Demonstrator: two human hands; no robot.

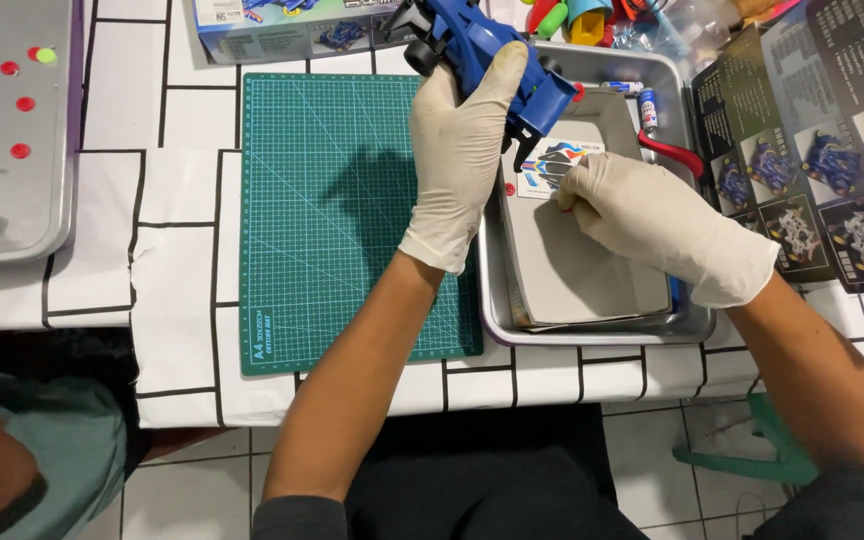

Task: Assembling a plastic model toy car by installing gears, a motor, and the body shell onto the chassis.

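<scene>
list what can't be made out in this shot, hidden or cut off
- Blue car, head view: its front is cut off by the top edge, its middle covered by the left hand.
- Sticker sheet: partly under the right hand; whether the fingertips pinch a sticker is too small to tell.
- Tray: its contents lie hidden under grey card.

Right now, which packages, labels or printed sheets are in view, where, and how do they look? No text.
Kit box: top edge, behind the green cutting mat; flat, pale blue with car pictures.
Sticker sheet: in the metal tray, on a grey board; white with blue, black and red shapes; right hand touches it.
Instruction leaflet: right of tray; dark, folded, car photos.
Left hand holds a blue toy car.
</scene>
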